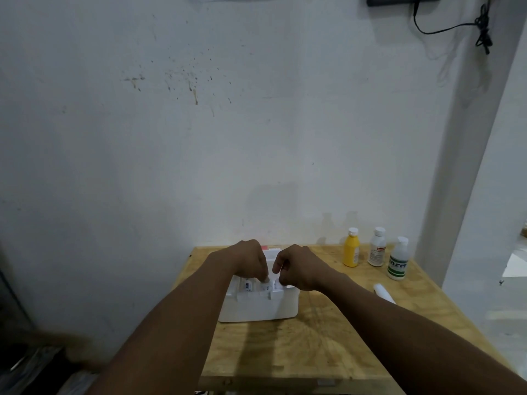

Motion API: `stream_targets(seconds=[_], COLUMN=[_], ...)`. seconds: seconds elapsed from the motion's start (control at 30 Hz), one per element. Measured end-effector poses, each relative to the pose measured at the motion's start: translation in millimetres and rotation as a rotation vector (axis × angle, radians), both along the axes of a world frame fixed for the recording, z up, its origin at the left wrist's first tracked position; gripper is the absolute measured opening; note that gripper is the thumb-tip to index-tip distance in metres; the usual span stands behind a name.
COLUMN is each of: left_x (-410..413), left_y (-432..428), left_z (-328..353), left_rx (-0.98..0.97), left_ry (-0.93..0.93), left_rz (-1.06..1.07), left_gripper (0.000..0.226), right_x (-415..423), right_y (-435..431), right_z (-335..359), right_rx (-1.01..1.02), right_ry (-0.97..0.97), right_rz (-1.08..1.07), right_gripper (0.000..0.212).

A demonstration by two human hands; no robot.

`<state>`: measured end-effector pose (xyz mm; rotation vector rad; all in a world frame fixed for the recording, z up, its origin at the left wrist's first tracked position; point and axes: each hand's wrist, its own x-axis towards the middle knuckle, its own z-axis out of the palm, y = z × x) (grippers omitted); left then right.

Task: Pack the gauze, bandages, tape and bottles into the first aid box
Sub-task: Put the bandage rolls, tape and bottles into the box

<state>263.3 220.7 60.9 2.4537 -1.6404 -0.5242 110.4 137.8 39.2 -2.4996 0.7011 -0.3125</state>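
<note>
Left hand (251, 262) | right hand (298, 270) | both dipped into box (256, 307) (white)

Left grip (249, 262) and right grip (298, 270) cover most of the first aid box (259, 307) interior; can't tell if they pinch or just press the small white packs (247, 286), print unreadable. Red item (265, 248) at the box's far edge mostly hidden, white tube (385, 292) partly behind right forearm (368, 305). Labels on the bottles (376, 248) too small to read; wall device (399, 0) cut by top edge, near-left clutter (34, 363) blurred.

White box (258, 307), yellow bottle (351, 253), 2 white bottles, tan plywood table (299, 346).
</note>
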Motion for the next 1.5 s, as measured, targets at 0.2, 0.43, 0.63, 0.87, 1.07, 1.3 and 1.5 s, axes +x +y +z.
stream_targets(seconds=[0.2,0.43,0.63,0.87,1.07,1.3,1.5], left_x=[-2.5,-0.9,-0.8,-0.9,-1.7,4.8,7.9], left_y=[-0.5,0.5,6.1,7.7,6.6,0.3,-5.1], left_z=[0.0,-1.9,-0.9,1.1,0.2,-2.3,-6.2], left_rx=[0.01,-0.099,-0.051,-0.006,0.013,0.043,0.067], left_ry=[-0.019,-0.016,0.007,0.031,0.057,0.06,0.043], left_rz=[0.003,-0.01,-0.009,0.017,0.036,0.037,0.074], left_gripper=[0.033,0.021,0.022,0.025,0.027,0.05,0.04], right_x=[1.8,1.5,2.2,2.4,0.5,-2.8,-4.1], right_y=[0.6,3.0,3.6,4.5,5.6,4.2,2.0], right_z=[0.1,-0.3,-1.8,-1.9,-0.3,1.0,0.5], right_rx=[0.01,-0.038,-0.013,0.028,-0.011,-0.01,-0.007], right_ry=[0.003,-0.053,-0.051,-0.053,-0.08,-0.102,-0.114], right_rz=[0.0,-0.026,-0.034,-0.024,-0.007,0.003,0.0], right_gripper=[0.026,0.023,0.023,0.021,0.019,0.018,0.018])
